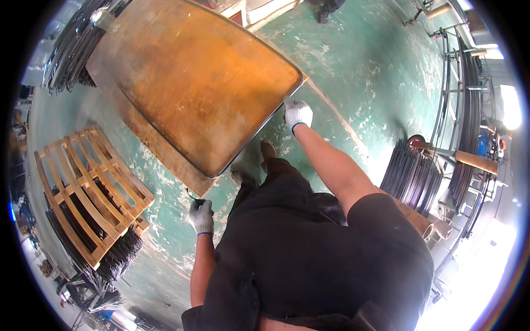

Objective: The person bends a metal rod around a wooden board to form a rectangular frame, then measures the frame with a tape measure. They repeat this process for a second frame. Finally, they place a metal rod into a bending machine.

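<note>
A large orange-brown board (215,71) with worn patches spreads before me. A thin black frame (255,136) with rounded corners runs along its edges. My right hand (298,113), in a white knit glove, is closed at the frame's near right side, close to the corner; its fingertips are partly hidden. Lower left, off the board's near corner, my gloved left hand (201,217) is closed around a thin black curved strip (192,196). One end of that strip sticks out past the fingers, and its exact kind is unclear.
A wooden pallet (91,190) rests on dark rods at the left. Bundles of dark rods (411,175) stand at the right beside metal racks (454,94). More thin rods (77,55) lie at the upper left. Another person's shoe (323,15) shows on the worn green floor (353,71).
</note>
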`<action>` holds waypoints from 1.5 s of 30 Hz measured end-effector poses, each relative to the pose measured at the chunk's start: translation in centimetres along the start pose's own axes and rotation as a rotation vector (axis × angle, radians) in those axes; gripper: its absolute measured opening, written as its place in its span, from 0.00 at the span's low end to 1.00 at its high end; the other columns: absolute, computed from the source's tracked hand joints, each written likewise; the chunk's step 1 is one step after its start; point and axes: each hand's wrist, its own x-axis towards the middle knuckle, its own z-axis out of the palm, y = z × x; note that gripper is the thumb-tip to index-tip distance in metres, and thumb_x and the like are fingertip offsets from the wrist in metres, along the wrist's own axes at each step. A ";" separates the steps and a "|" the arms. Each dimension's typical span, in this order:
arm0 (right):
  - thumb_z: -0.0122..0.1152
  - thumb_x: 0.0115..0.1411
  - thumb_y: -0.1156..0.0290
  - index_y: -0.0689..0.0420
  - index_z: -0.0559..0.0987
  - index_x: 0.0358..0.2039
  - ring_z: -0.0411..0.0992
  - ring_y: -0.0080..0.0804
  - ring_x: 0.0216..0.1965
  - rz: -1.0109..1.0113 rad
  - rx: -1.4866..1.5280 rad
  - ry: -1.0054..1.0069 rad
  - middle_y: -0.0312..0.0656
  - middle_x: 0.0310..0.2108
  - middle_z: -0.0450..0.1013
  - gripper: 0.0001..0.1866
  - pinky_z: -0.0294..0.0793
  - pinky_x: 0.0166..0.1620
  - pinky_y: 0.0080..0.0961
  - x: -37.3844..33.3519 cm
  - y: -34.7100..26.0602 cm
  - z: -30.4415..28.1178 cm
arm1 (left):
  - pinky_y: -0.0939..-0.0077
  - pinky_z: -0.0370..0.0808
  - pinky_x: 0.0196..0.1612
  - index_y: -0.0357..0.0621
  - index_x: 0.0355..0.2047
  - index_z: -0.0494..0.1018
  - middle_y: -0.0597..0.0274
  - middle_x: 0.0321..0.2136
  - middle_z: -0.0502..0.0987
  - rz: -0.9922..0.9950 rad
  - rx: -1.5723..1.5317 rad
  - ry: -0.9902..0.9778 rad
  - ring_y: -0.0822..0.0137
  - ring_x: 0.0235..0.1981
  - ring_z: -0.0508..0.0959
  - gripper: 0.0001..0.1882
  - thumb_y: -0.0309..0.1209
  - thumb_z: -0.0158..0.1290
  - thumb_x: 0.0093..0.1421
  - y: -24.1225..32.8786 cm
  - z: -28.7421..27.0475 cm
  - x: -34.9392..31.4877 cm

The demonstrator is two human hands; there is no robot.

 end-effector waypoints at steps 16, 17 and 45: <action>0.60 0.69 0.44 0.63 0.89 0.35 0.85 0.64 0.48 -0.051 -0.175 -0.013 0.64 0.40 0.85 0.30 0.83 0.55 0.53 0.7 -3.4 -0.6 | 0.70 0.80 0.31 0.33 0.37 0.83 0.59 0.27 0.82 -0.074 -0.002 0.086 0.68 0.24 0.81 0.12 0.32 0.67 0.60 2.7 1.6 -0.7; 0.60 0.69 0.45 0.63 0.89 0.36 0.85 0.65 0.48 -0.056 -0.193 -0.023 0.65 0.40 0.85 0.29 0.83 0.56 0.53 0.5 -3.7 -1.2 | 0.70 0.80 0.31 0.34 0.37 0.82 0.59 0.27 0.82 -0.083 -0.013 0.082 0.68 0.24 0.81 0.12 0.31 0.67 0.60 3.2 1.9 -0.8; 0.77 0.62 0.58 0.63 0.86 0.52 0.85 0.55 0.51 -1.273 -0.129 -0.644 0.54 0.47 0.87 0.25 0.83 0.56 0.50 -36.3 -14.1 2.6 | 0.51 0.88 0.50 0.39 0.56 0.78 0.54 0.49 0.86 -0.144 -0.509 -0.496 0.53 0.49 0.88 0.33 0.58 0.39 0.85 10.5 -7.6 4.0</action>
